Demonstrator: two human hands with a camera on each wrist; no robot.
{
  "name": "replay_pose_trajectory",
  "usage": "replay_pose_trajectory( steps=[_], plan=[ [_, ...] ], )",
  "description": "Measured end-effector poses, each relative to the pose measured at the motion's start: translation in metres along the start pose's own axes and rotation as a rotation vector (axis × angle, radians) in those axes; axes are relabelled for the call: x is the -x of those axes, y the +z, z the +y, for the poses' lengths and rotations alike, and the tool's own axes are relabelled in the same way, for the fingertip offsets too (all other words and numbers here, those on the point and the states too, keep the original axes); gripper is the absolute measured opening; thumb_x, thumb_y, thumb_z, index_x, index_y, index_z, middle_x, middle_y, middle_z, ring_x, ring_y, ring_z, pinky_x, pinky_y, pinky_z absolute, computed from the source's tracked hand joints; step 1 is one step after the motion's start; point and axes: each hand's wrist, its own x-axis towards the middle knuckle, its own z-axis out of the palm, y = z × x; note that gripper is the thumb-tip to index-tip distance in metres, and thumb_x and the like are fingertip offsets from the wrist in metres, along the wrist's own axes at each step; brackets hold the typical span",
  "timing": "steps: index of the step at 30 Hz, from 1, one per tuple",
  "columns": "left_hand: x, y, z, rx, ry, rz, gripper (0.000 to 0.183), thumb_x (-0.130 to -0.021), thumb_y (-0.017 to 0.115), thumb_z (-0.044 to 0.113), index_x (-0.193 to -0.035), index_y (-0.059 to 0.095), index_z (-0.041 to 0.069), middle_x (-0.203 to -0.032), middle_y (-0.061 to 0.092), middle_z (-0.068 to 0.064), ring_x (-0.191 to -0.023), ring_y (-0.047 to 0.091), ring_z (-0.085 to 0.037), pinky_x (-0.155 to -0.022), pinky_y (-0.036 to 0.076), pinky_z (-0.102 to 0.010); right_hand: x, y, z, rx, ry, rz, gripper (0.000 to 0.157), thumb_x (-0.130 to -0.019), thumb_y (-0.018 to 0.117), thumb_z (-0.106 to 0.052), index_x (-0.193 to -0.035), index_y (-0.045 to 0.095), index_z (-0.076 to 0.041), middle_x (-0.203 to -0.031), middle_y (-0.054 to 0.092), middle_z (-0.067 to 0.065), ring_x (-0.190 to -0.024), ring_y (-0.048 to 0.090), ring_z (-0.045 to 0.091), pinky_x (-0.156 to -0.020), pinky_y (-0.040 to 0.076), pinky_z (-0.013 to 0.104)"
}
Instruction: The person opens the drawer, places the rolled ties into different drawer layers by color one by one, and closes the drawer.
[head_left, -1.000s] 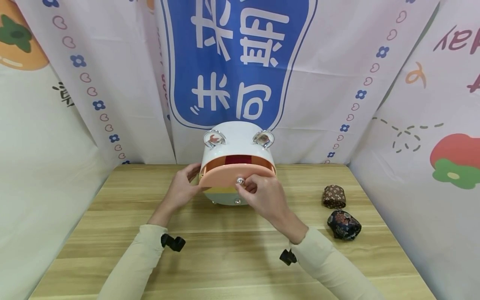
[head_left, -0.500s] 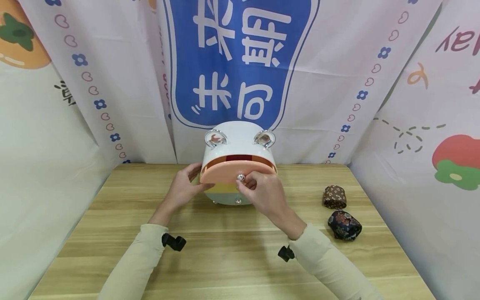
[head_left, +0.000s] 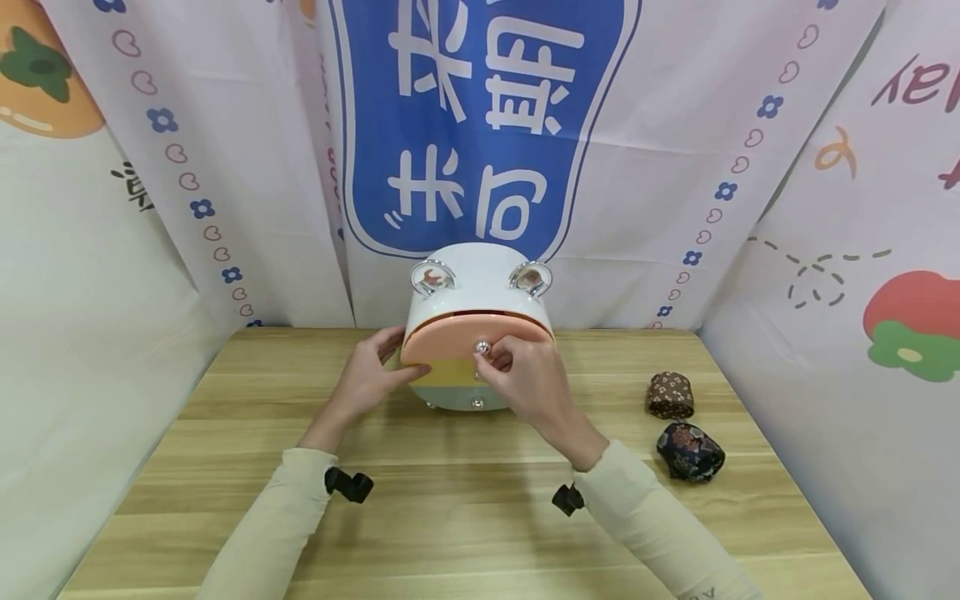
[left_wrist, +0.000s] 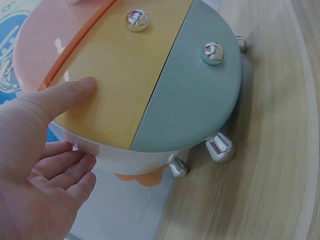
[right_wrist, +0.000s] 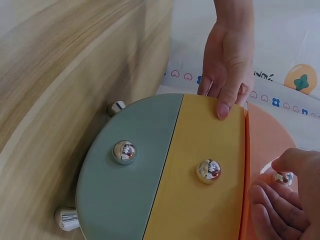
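Note:
A small rounded drawer cabinet (head_left: 480, 275) with a white shell and two silver ear-like rings stands at the back of the table. Its fronts are a pink top drawer (head_left: 442, 337), a yellow middle drawer (left_wrist: 112, 110) and a green bottom drawer (left_wrist: 185, 105), each with a silver knob. My right hand (head_left: 529, 379) pinches the pink drawer's knob (right_wrist: 283, 177); a thin gap shows along that drawer's edge. At the cabinet's left side, my left hand (head_left: 366, 372) holds it, thumb on the yellow front and fingers against the white side.
Two rolled patterned cloths lie on the right of the wooden table (head_left: 450, 525): a brown floral roll (head_left: 670, 395) and a dark floral roll (head_left: 690, 452). Printed cloth (head_left: 660, 125) hangs behind and at both sides. Short silver feet (left_wrist: 220, 147) lift the cabinet.
The pink drawer has slid inward, pushed by my right hand at its knob, and the wide opening above it has narrowed to a slit. The left hand has stayed at the cabinet's side.

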Motion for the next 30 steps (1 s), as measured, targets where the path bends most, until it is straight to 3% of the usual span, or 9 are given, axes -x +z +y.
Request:
replay_pose_trajectory(
  steps=[30],
  plan=[
    [-0.0010,0.0023,0.0010,-0.002,0.011,0.020,0.085,-0.086,0.090,0.029,-0.156,0.048,0.004,-0.161,0.050,-0.021,-0.153,0.046,-0.038,-0.129,0.040,-0.049,-0.0099,0.0060,0.0074,0.021,0.020,-0.006,0.017,-0.089,0.084,-0.020,-0.077,0.078,-0.010,-0.072,0.078,-0.002,-0.063,0.074,0.006,-0.060,0.063,0.021]
  ],
)
